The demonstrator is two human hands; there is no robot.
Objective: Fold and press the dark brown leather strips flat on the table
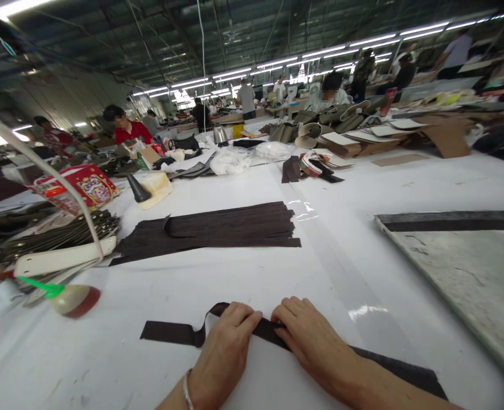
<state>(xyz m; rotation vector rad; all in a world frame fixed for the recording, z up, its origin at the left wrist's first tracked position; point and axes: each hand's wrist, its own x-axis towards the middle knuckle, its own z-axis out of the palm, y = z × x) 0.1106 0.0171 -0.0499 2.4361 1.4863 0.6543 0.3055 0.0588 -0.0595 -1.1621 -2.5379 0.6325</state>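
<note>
A long dark brown strip [166, 332], of fabric or leather, runs across the white table in front of me. My left hand [228, 344] pinches it near its middle, and the strip curls up in a loop just left of those fingers. A short way to the right, my right hand [305, 333] grips the same strip, its fingertips bent round the edge. Past the right wrist the strip's other end lies on the table. Farther off, a flat stack of similar dark strips [221, 230] is spread out.
To the left lie a squeeze bottle [76, 299] with a green nozzle, a bundle of straps and a red box [78, 188]. A grey board [461, 273] with a dark strip along its edge is at right. Cardboard pieces [358, 139] are piled behind; people work beyond.
</note>
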